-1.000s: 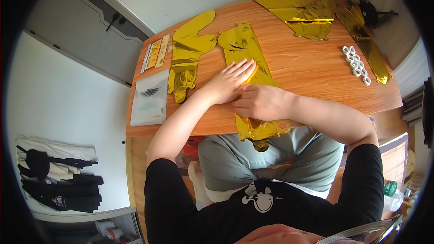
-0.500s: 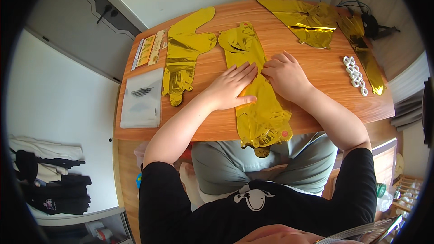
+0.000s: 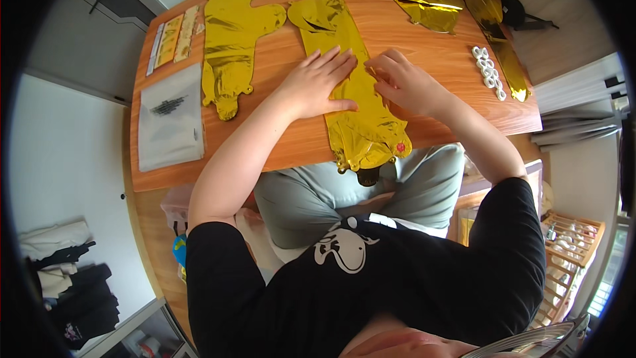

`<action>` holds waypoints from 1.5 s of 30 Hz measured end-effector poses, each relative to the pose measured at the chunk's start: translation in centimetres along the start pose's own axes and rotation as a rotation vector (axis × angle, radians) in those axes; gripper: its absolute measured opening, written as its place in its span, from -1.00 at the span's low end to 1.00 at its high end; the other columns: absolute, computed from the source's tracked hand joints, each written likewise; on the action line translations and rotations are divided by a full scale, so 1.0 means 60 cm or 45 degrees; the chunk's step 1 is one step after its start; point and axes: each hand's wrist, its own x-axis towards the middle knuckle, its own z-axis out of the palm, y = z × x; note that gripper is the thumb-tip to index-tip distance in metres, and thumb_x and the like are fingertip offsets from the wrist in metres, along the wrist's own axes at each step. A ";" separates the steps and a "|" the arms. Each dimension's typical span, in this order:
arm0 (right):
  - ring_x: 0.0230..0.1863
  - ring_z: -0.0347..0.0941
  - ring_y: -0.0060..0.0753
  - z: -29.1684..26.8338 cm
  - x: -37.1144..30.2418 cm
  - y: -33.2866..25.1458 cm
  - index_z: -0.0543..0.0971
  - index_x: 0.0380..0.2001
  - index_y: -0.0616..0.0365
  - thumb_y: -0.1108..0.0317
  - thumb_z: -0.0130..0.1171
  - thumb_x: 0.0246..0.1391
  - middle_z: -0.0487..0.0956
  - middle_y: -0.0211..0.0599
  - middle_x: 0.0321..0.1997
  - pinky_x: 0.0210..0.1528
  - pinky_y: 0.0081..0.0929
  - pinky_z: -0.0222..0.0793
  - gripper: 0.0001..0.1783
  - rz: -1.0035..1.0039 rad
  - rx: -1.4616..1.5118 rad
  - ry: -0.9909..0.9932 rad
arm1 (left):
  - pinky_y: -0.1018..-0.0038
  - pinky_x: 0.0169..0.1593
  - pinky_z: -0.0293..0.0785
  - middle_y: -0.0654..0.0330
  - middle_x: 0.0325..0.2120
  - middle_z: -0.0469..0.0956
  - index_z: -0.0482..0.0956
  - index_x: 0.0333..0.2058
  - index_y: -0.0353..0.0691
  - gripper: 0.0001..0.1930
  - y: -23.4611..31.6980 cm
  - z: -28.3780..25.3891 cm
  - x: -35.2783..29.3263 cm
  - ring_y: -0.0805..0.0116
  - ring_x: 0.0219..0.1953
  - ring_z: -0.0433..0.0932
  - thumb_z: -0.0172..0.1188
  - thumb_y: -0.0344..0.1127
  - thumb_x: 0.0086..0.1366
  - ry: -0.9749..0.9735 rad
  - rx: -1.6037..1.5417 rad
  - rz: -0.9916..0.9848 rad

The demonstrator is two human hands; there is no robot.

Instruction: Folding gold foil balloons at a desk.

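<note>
A flat, uninflated gold foil balloon (image 3: 354, 103) lies lengthwise before me, its near end hanging over the table's front edge toward my lap. My left hand (image 3: 318, 83) is pressed flat on the balloon's left side, fingers stretched and thumb out to the right. On the opposite long side, my right hand (image 3: 407, 83) rests at the foil's edge. Its fingers are bent, with a gap between them and the thumb, and nothing shows in its grasp. Small red round marks sit near both ends of the balloon, and its surface is creased.
On the wooden table (image 3: 271, 103), another gold foil balloon (image 3: 228, 46) lies left, beside a clear plastic sleeve (image 3: 171, 122) and a printed card (image 3: 172, 43). Far right are a folded gold foil balloon (image 3: 430, 6), a long gold foil strip (image 3: 493, 30), white rings (image 3: 489, 73) and a black stand (image 3: 513, 10).
The whole view has shifted, so the table sits higher and further left. My right hand's fingers have loosened, its thumb now apart from them. The left hand stays flat on the foil balloon.
</note>
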 end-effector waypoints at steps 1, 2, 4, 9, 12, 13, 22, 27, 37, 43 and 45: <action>0.00 0.58 -0.13 -0.005 -0.014 -0.003 0.47 0.18 0.13 0.56 0.03 0.19 0.46 -0.13 0.24 0.06 -0.26 0.50 -0.53 0.019 0.144 -0.087 | 0.11 0.54 -0.08 0.06 0.50 0.05 0.04 0.49 -0.15 0.07 0.002 -0.002 -0.001 0.08 0.55 -0.03 -0.01 0.54 0.25 -0.018 0.025 -0.007; 0.00 0.58 -0.13 -0.007 -0.025 -0.001 0.47 0.18 0.13 0.56 0.03 0.19 0.46 -0.13 0.24 0.06 -0.26 0.50 -0.53 0.026 0.134 -0.098 | 0.12 0.55 -0.09 0.08 0.51 0.03 0.02 0.49 -0.14 0.10 0.001 0.000 -0.001 0.10 0.55 -0.05 -0.03 0.57 0.23 -0.034 0.054 -0.013; 0.00 0.58 -0.20 -0.012 -0.045 0.009 0.48 0.17 0.18 0.61 0.03 0.16 0.47 -0.09 0.24 0.03 -0.38 0.51 -0.51 -0.306 0.255 -0.037 | 0.13 0.55 -0.11 0.09 0.52 0.01 0.00 0.50 -0.13 0.13 0.001 0.005 -0.002 0.12 0.56 -0.06 -0.05 0.60 0.21 -0.024 0.045 -0.015; 0.09 0.56 -0.11 -0.038 -0.090 0.037 0.61 -0.03 0.20 0.71 0.07 0.03 0.56 -0.07 0.17 0.14 -0.31 0.47 -0.58 -0.263 0.354 -0.196 | 0.14 0.56 -0.13 0.12 0.53 -0.03 -0.06 0.52 -0.12 0.18 0.001 0.012 -0.004 0.14 0.56 -0.08 -0.08 0.66 0.17 -0.018 0.054 -0.017; 0.12 0.54 -0.05 -0.039 -0.092 0.025 0.66 -0.16 0.19 0.72 0.14 -0.05 0.61 -0.08 0.10 0.20 -0.23 0.42 -0.64 -0.325 0.098 -0.212 | 0.14 0.56 -0.12 0.12 0.53 -0.03 -0.08 0.52 -0.11 0.19 0.001 0.012 -0.003 0.14 0.56 -0.08 -0.08 0.66 0.17 -0.027 0.062 -0.008; 0.13 0.53 -0.03 -0.038 -0.090 0.021 0.67 -0.22 0.18 0.72 0.17 -0.08 0.63 -0.09 0.07 0.22 -0.19 0.41 -0.66 -0.358 0.012 -0.193 | 0.14 0.56 -0.12 0.12 0.53 -0.03 -0.07 0.52 -0.12 0.18 0.002 0.012 -0.003 0.14 0.56 -0.07 -0.07 0.65 0.17 -0.023 0.058 -0.009; 0.14 0.49 -0.07 -0.019 -0.029 -0.073 0.70 -0.08 0.00 0.56 0.23 -0.02 0.55 -0.22 0.15 0.18 -0.23 0.43 -0.61 -0.594 -0.305 -0.147 | 0.14 0.55 -0.11 0.10 0.52 0.03 0.02 0.49 -0.14 0.09 0.005 0.002 -0.005 0.13 0.55 -0.05 0.10 0.50 0.23 0.004 -0.050 -0.025; 0.01 0.53 -0.10 0.024 -0.038 -0.083 0.67 -0.06 -0.01 0.47 0.31 0.06 0.56 -0.18 0.05 0.08 -0.21 0.44 -0.66 -0.515 -0.399 0.044 | 0.13 0.55 -0.09 0.12 0.51 0.05 0.05 0.48 -0.16 -0.05 -0.001 0.011 -0.003 0.13 0.55 -0.02 0.03 0.39 0.36 0.051 -0.022 0.018; -0.01 0.57 -0.18 0.030 -0.061 -0.060 0.68 -0.16 0.08 0.44 0.31 0.11 0.66 -0.29 -0.10 0.05 -0.25 0.41 -0.80 -0.602 -0.304 0.079 | 0.12 0.55 -0.10 0.14 0.52 0.04 0.03 0.50 -0.13 -0.24 -0.013 0.031 -0.002 0.15 0.55 -0.03 -0.33 0.27 0.55 0.076 -0.024 0.004; 0.00 0.57 -0.19 0.028 -0.057 -0.049 0.71 -0.24 0.09 0.40 0.36 0.07 0.67 -0.33 -0.12 0.09 -0.27 0.39 -0.84 -0.478 -0.084 0.041 | 0.16 0.56 -0.11 0.14 0.53 -0.01 -0.03 0.52 -0.06 -0.03 0.005 0.010 -0.002 0.16 0.56 -0.06 -0.11 0.48 0.37 0.000 0.076 -0.011; 0.00 0.56 -0.19 0.029 -0.054 -0.049 0.71 -0.27 0.08 0.37 0.37 0.06 0.68 -0.35 -0.13 0.10 -0.28 0.38 -0.85 -0.411 0.013 0.058 | 0.15 0.56 -0.11 0.13 0.53 0.00 -0.03 0.52 -0.07 0.02 0.004 0.010 -0.003 0.15 0.56 -0.06 -0.06 0.51 0.32 -0.004 0.078 -0.012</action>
